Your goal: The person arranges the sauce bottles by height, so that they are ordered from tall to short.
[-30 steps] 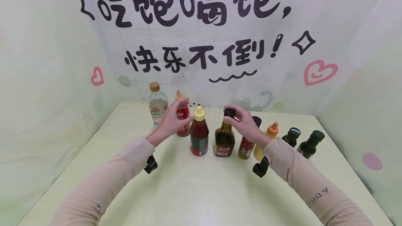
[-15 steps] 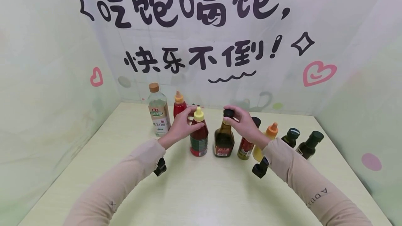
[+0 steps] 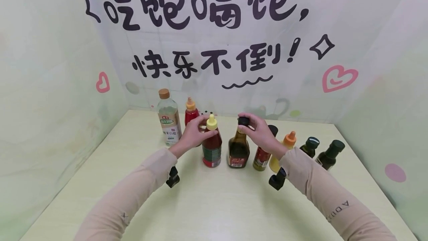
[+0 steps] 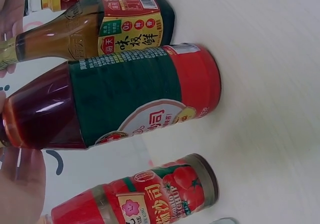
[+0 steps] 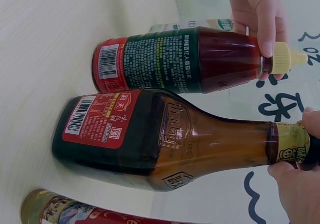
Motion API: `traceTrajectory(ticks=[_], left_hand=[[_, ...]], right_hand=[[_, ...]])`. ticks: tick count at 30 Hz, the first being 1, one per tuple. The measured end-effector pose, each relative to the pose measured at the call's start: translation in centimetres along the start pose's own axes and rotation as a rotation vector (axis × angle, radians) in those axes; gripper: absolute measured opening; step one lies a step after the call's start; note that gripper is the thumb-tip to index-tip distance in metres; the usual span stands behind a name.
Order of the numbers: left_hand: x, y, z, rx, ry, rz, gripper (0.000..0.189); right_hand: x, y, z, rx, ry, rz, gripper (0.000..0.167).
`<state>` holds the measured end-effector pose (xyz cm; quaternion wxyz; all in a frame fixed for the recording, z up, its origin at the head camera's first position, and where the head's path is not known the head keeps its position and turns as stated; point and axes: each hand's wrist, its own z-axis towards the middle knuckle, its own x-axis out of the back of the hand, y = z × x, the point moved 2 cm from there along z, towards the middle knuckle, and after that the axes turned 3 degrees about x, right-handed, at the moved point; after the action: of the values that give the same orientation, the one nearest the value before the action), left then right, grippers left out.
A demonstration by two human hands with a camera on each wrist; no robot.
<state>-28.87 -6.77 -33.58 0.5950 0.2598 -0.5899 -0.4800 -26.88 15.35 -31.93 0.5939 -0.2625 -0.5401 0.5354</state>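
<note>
My left hand grips the neck of a dark red ketchup bottle, thumb and fingers just under its yellow nozzle cap. In the left wrist view the green-and-red label of this ketchup bottle fills the middle. To its right, my right hand pinches the black-capped top of a brown soy sauce bottle. The right wrist view has the thumb at the gold neck band of the soy sauce bottle. Both bottles stand upright, side by side on the table.
On the left stand a clear white vinegar bottle and a red tomato ketchup bottle. A red-labelled olive oil bottle, an orange-nozzled yellow bottle and two dark bottles, one at the far right, stand rightward. A printed cloth wall closes the back.
My left hand has moved right, from in front of the red tomato ketchup bottle to the neck of the yellow-capped ketchup bottle, and taken hold. My right hand has stayed on the soy sauce bottle.
</note>
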Motion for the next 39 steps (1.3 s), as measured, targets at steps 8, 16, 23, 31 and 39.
traceTrajectory(ticks=[8, 16, 23, 31, 39], left_hand=[[-0.1, -0.2, 0.5, 0.04, 0.001, -0.094, 0.049], [0.1, -0.3, 0.6, 0.032, -0.005, -0.091, 0.05], [0.2, -0.2, 0.5, 0.055, -0.002, -0.091, 0.053], [0.3, 1.1, -0.1, 0.067, 0.024, -0.09, 0.051], [0.2, 1.8, 1.7, 0.013, 0.104, -0.064, 0.051]], right_hand=[[0.1, 0.1, 0.1, 0.016, 0.009, -0.007, 0.037], [0.0, 0.1, 0.3, 0.002, -0.003, 0.013, 0.037], [-0.1, 0.0, 0.4, 0.01, -0.001, 0.019, 0.037], [-0.1, -0.1, 0.2, 0.001, -0.001, 0.009, 0.037], [0.0, 0.0, 0.1, 0.008, -0.002, 0.013, 0.037]])
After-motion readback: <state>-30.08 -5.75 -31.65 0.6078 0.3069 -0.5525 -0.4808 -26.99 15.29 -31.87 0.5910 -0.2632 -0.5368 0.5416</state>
